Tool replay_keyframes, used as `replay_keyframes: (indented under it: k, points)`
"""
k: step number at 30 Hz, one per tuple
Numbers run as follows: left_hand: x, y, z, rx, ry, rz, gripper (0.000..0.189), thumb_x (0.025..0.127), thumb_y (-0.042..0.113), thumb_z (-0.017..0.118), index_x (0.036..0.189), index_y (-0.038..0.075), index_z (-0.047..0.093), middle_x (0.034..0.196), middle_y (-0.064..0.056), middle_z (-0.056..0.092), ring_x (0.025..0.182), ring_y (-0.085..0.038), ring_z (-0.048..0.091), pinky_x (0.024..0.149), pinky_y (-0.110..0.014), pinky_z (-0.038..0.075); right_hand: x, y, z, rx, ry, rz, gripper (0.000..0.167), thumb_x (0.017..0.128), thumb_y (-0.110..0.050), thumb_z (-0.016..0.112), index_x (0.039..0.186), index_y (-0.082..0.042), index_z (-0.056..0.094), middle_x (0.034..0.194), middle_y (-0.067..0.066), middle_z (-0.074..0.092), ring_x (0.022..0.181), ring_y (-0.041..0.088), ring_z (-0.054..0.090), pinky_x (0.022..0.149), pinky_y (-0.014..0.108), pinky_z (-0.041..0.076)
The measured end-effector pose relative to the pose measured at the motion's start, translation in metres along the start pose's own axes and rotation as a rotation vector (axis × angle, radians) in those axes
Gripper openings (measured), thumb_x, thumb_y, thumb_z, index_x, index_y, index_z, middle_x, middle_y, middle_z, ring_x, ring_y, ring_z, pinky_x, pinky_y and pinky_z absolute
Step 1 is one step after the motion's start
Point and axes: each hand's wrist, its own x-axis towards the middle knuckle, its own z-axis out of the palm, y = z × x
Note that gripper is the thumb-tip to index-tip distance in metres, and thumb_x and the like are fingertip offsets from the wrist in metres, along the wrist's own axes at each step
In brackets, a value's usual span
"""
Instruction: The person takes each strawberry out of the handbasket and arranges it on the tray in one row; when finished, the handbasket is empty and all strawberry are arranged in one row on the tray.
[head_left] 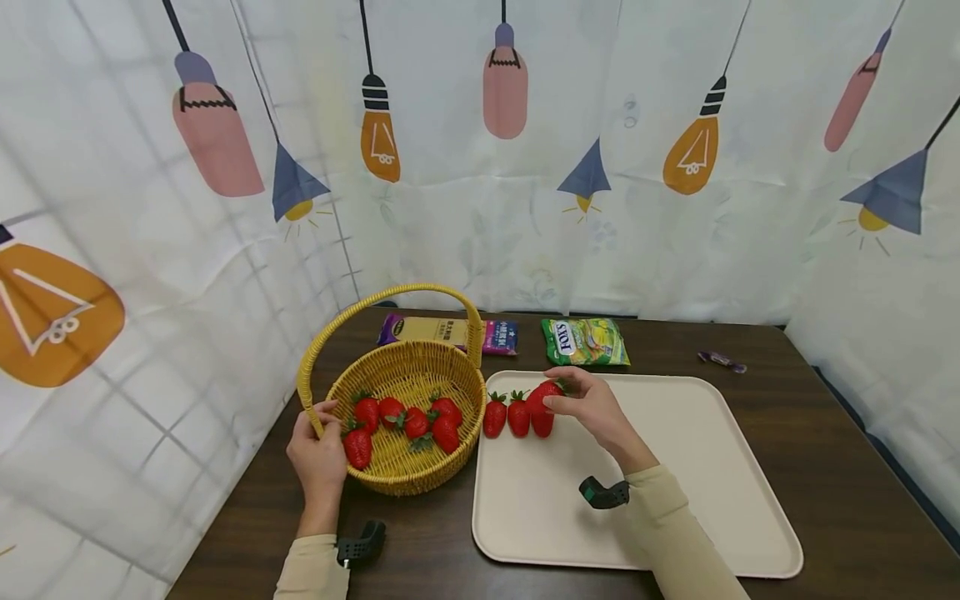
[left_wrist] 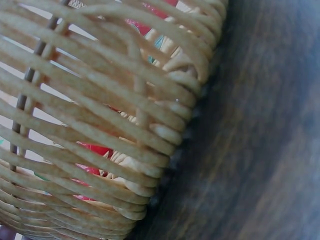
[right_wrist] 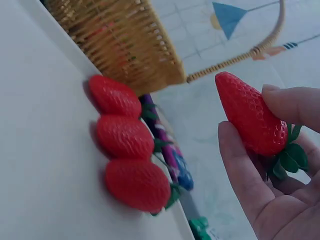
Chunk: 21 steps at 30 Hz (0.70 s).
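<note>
My right hand (head_left: pixel 600 412) pinches a red strawberry (right_wrist: pixel 250 114) with green leaves between thumb and fingers, raised above the tray's left side. Below it, three more strawberries (right_wrist: pixel 125 137) lie side by side in a row on the cream tray (head_left: pixel 555 508). My left hand (head_left: pixel 318 458) grips the yellow wicker basket (head_left: pixel 412 479) at its left side, near the base of the handle. Several strawberries (head_left: pixel 358 447) lie inside that basket. In the left wrist view the woven wall (left_wrist: pixel 95 110) fills most of the picture and the left hand is hidden.
Behind the basket lies a purple and yellow snack packet (head_left: pixel 435 331). A green candy bag (head_left: pixel 585 342) sits beyond the tray's back edge, and a small purple wrapped sweet (head_left: pixel 722 361) is at the back right. A patterned curtain (head_left: pixel 465 225) borders the dark wooden table (head_left: pixel 420 550).
</note>
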Motion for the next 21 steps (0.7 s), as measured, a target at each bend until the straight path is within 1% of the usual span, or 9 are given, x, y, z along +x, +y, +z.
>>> replay_keyframes:
  k: [3,6,8,11,16,21]
  points:
    - [0.000,0.000,0.000,-0.001,-0.002,0.000,0.009,0.089,-0.005,0.051,0.088,-0.008,0.060,0.106,-0.011,0.070,0.086,-0.009,0.057,0.061,-0.020,0.037,0.000,0.003,-0.010,0.042,0.021,-0.019,0.045,0.089,-0.014,0.070,0.131,-0.003,0.058,0.120,0.017,0.060,0.095,0.022,0.062,0.086,0.039,0.054]
    - [0.000,0.000,0.000,0.003,-0.005,0.001,0.009,0.089,-0.004,0.051,0.088,-0.008,0.060,0.106,-0.011,0.070,0.085,-0.006,0.056,0.060,-0.020,0.037,-0.001,0.006,-0.021,0.069,0.044,-0.022,0.046,0.090,-0.017,0.070,0.130,0.001,0.057,0.116,0.018,0.061,0.096,0.021,0.063,0.087,0.038,0.053]
    - [0.000,0.000,-0.001,0.007,-0.004,0.000,0.009,0.090,-0.005,0.051,0.088,-0.009,0.059,0.107,-0.013,0.070,0.085,-0.004,0.056,0.060,-0.019,0.037,-0.001,0.008,-0.028,0.062,0.068,-0.005,0.047,0.090,-0.021,0.070,0.130,0.001,0.058,0.115,0.017,0.061,0.095,0.020,0.065,0.086,0.035,0.054]
    - [0.000,0.000,-0.001,0.003,-0.008,-0.007,0.009,0.090,-0.005,0.051,0.089,-0.008,0.060,0.108,-0.015,0.070,0.083,-0.004,0.055,0.060,-0.019,0.038,-0.001,0.012,-0.039,0.051,0.092,0.033,0.049,0.091,-0.023,0.070,0.131,0.000,0.057,0.119,0.016,0.058,0.096,0.019,0.066,0.086,0.032,0.053]
    - [0.002,-0.001,0.000,-0.009,-0.011,-0.012,0.008,0.089,-0.005,0.052,0.088,-0.008,0.060,0.109,-0.016,0.069,0.085,-0.004,0.055,0.064,-0.020,0.038,0.000,0.022,-0.055,0.054,0.131,0.088,0.049,0.091,-0.019,0.069,0.132,0.002,0.055,0.123,0.018,0.051,0.093,0.018,0.066,0.084,0.029,0.054]
    - [0.001,0.000,0.001,0.006,-0.003,-0.014,0.007,0.089,-0.005,0.052,0.087,-0.007,0.059,0.107,-0.013,0.070,0.084,-0.003,0.055,0.063,-0.020,0.038,0.001,0.034,-0.068,0.055,0.133,0.098,0.049,0.092,-0.012,0.067,0.133,0.008,0.050,0.127,0.022,0.049,0.091,0.015,0.066,0.084,0.029,0.054]
